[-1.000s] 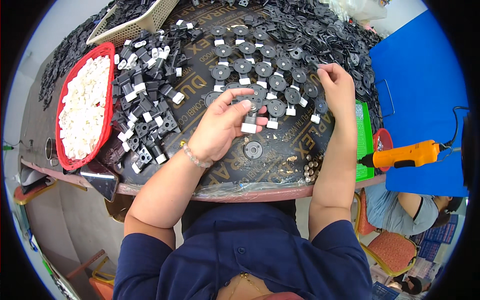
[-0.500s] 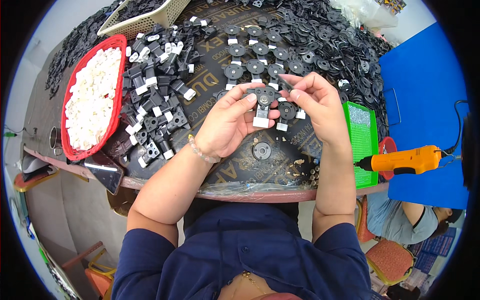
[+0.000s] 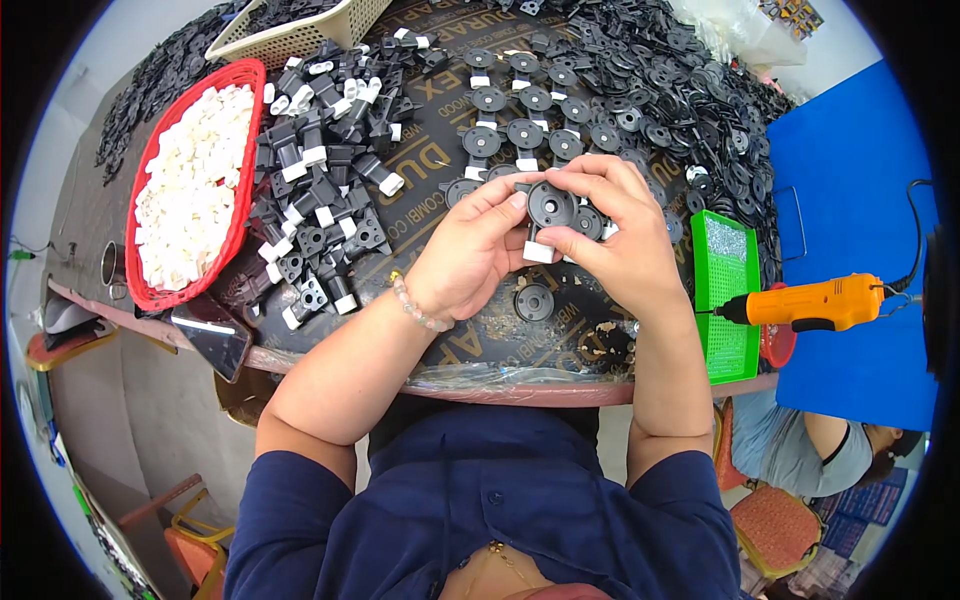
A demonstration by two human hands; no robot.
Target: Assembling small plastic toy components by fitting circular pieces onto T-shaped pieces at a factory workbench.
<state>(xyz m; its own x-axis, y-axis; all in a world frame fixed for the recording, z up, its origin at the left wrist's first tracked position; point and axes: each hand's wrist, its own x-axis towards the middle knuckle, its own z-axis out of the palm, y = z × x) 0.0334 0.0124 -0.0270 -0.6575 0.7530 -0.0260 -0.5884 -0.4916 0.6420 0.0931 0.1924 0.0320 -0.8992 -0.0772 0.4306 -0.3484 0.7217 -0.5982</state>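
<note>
Both hands have come together since the earlier frames: right hand (image 3: 612, 240), which was out over the rows of parts 1 s ago, now meets left hand (image 3: 470, 250) at mid-bench, and the black round part (image 3: 552, 204) sits pinched between them instead of in left hand alone. Camera view has also shifted a bit, red basket now nearer centre-left.

Left hand: fingers closed on the part's left edge, thumb near a small white clip (image 3: 538, 251) hanging at the part's lower end. Right hand: fingers curled over top and right side of same part, closed grip. Part is held just above the bench (image 3: 420, 330), face toward camera, w/ a centre hub visible.

Right below the hands, one single black disc (image 3: 534, 301) lies flat on the bench, apart from the rest. Beyond the hands, rows of assembled discs w/ white clips (image 3: 520, 130) are laid out; further back a big loose heap of black parts (image 3: 680, 90).

Left side: pile of black brackets w/ white ends (image 3: 320, 190), touching the red basket (image 3: 240, 180) full of white plastic pieces (image 3: 195, 190). Cream basket (image 3: 300, 30) at top edge.

Right side: green tray (image 3: 725, 290) at bench edge, orange electric screwdriver (image 3: 815, 303) hanging just over it. Another person (image 3: 810, 450) sits lower right, partly visible.
</note>
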